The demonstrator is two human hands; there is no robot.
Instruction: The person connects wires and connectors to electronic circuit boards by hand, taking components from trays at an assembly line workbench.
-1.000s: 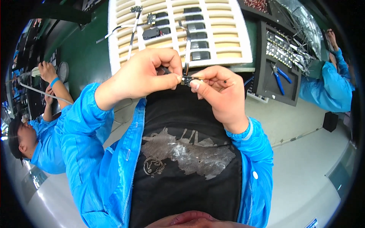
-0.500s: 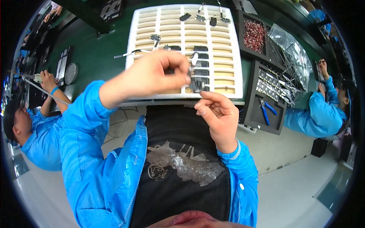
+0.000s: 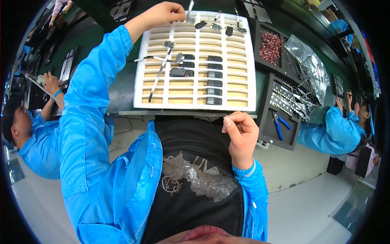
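Observation:
My left hand (image 3: 167,14) reaches over the far left edge of a white foam tray (image 3: 138,87). Its thumb and fingers pinch a small part with a pale strip (image 3: 189,7); the part's lower end is blurred. Below the tray's near edge, my right hand (image 3: 241,140) is curled, thumb against forefinger, with nothing visible in it. Black finned pieces (image 3: 214,75) fill several slots of one column. Farther left in the tray lie a black module (image 3: 181,72) and a small board with a long pale ribbon (image 3: 160,74). Small black parts (image 3: 201,25) rest near the far edge.
Right of the tray are a dark bin of small red parts (image 3: 271,42), a clear plastic bag (image 3: 310,61), a tray of small boards (image 3: 284,99) and blue-handled pliers (image 3: 278,127). Co-workers in blue sit at the left (image 3: 40,136) and right (image 3: 335,134).
My left hand has moved away from me, from above the tray's near middle to its far left edge, holding the small part. My right hand has drawn slightly nearer and its fingers have closed.

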